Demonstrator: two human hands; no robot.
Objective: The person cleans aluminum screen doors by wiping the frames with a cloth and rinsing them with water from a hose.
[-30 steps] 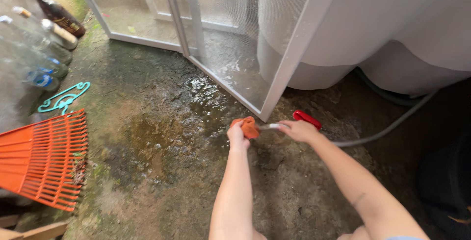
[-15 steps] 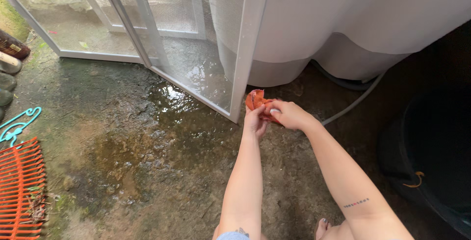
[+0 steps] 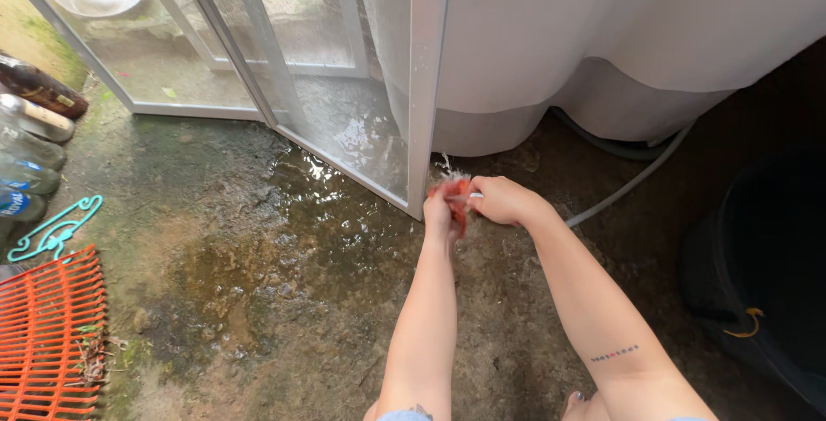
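Wet, mossy concrete floor, puddled beside a leaning screen frame. Left hand is closed around an orange cloth; right hand pinches a hose nozzle against it, water spraying. Cloth is bunched, soaked and blurred, held just above the floor at the frame's foot. Risk: spray spreading the puddle, making the slick surface a slipping hazard.

We see a soft, wet orange cloth in our hands, beside a smooth matt metal frame holding fine mesh. The concrete floor looks rough, mossy and glossy where water pools. The orange rake looks like moulded plastic.
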